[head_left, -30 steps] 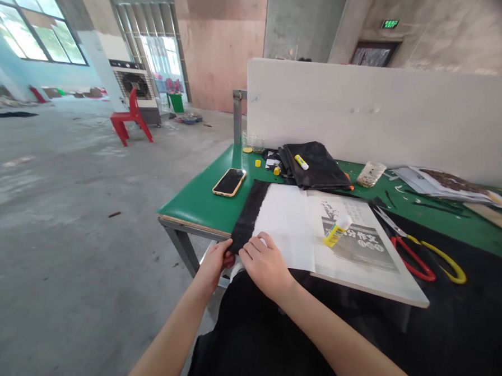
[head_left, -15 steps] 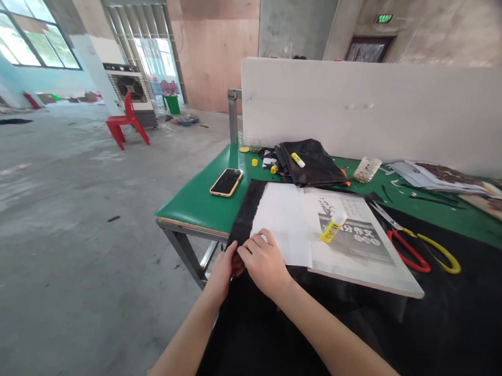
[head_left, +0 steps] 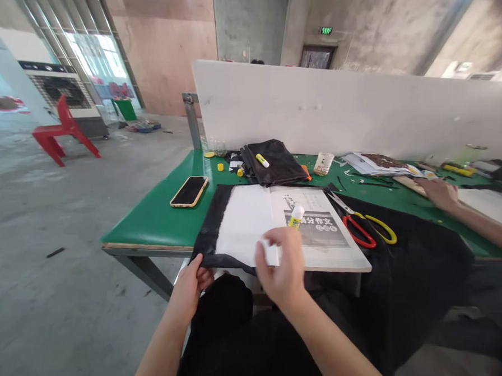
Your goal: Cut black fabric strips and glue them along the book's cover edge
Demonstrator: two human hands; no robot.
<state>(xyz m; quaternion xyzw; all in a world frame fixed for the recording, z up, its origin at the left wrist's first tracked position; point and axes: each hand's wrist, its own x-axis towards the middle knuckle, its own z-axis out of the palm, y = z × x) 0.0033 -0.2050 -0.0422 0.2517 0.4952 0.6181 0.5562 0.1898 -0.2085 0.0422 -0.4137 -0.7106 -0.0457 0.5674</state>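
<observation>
We pinch the near left corner of the black sheet (head_left: 210,231) between the thumb and fingers of our left hand (head_left: 191,283), at the lower middle of the frame; that grip is narrow, with the material caught in it. Our right hand (head_left: 284,262) is just right of the frame's centre, above the near part of the book (head_left: 335,260), its thumb and index finger well apart and nothing visible between them; we cannot tell whether it touches the page. The book lies spread at the centre of the frame, its blank white page on the left and its printed page on the right. The black sheet runs beneath it, showing along the white page's left side and near edge.

We see a glue stick (head_left: 296,215) upright on the printed page, white end up, its lower part hidden behind our right hand. Scissors (head_left: 354,215) with 1 red and 1 yellow handle lie right of the book. Left of it, a phone (head_left: 189,191) rests on the green table (head_left: 156,222). Above centre, a folded black pile (head_left: 283,170) carries a 2nd glue stick (head_left: 262,160). At the right edge of the frame we see a co-worker's hand (head_left: 438,193).
</observation>
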